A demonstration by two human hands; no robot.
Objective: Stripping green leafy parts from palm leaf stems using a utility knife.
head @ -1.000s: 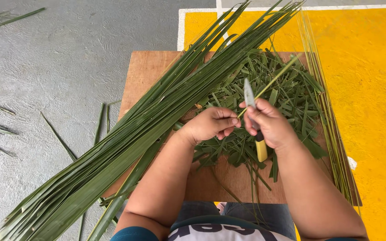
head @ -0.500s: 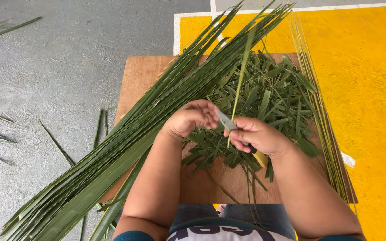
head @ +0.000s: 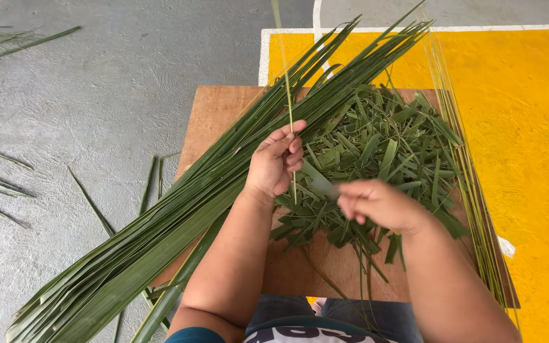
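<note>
Upright, thin leaf rib [head: 285,76] in left hand [head: 274,162]

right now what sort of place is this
Probably a work spot on a painted concrete floor, perhaps a court or hall, used for stripping palm leaves. A low wooden board sits on grey concrete beside a yellow painted area, with long palm leaves and a pile of cut leaf scraps on it.

We saw no packages, labels, signs or screens anywhere in view, on the surface or around it.
</note>
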